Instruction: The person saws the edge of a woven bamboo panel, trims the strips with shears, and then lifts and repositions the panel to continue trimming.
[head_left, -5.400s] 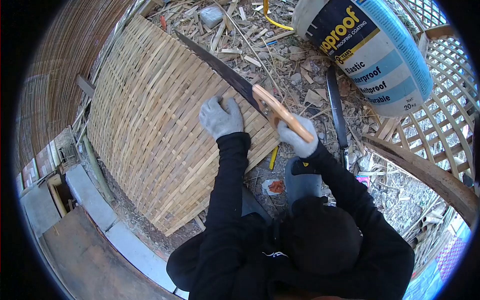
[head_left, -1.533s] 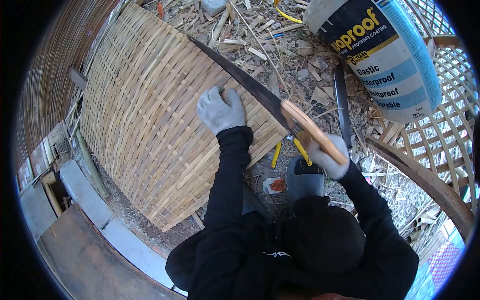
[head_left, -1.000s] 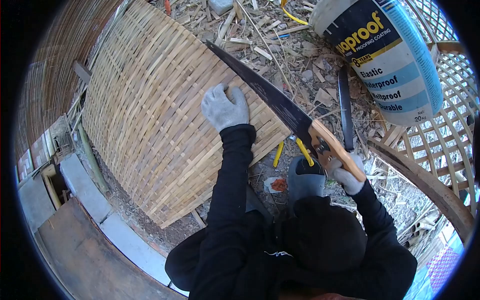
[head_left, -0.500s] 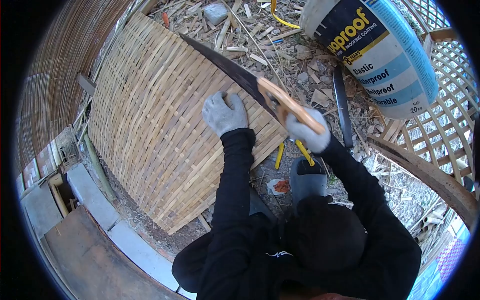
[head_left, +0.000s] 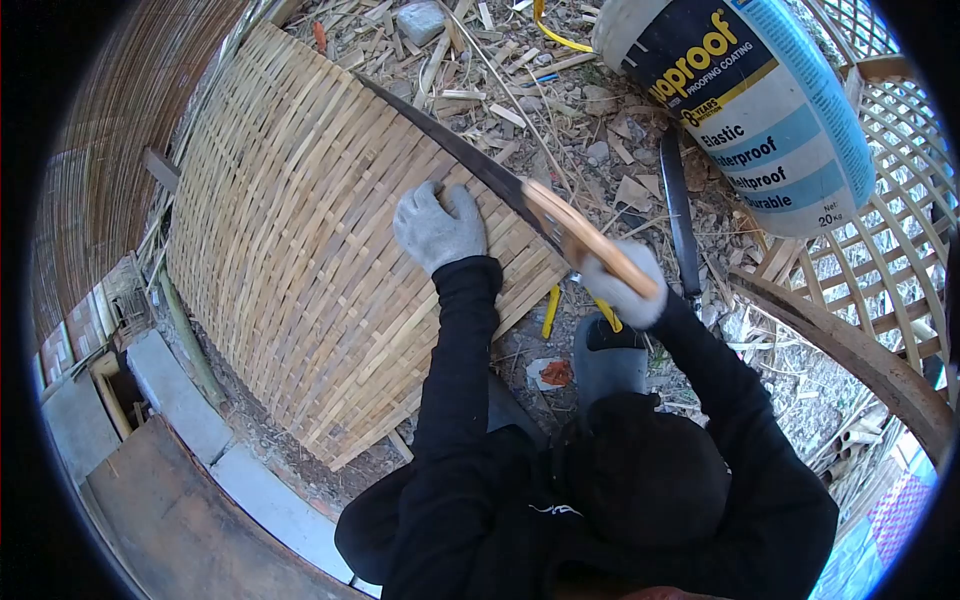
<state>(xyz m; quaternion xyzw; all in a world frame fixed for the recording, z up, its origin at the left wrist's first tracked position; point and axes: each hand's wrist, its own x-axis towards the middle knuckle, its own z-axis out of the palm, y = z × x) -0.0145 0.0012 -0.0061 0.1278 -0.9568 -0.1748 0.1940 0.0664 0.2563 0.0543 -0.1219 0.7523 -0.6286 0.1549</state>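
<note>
A woven bamboo mat (head_left: 300, 230) lies on the ground in front of me. My left hand (head_left: 438, 225), in a grey glove, rests on the mat near its upper right edge, thumb spread from the fingers. My gloved right hand (head_left: 628, 284) is wrapped around the wooden handle of a handsaw (head_left: 590, 238). Its dark blade runs along that mat edge, up and to the left, past my left hand; how much of the blade is below the mat is hidden. Beneath the right hand, two yellow handles (head_left: 551, 312) lie beside the mat corner.
A large white and blue coating bucket (head_left: 760, 130) stands at upper right, beside a long dark blade (head_left: 680, 215) on the ground. Wood chips and a stone (head_left: 420, 22) litter the area beyond the mat. Bamboo lattice (head_left: 890, 220) is at right, grey blocks (head_left: 180, 390) at lower left.
My right hand has drawn the handsaw back toward me, down and slightly right along the mat edge. My left hand stays in place on the mat; the whole view has shifted slightly.
</note>
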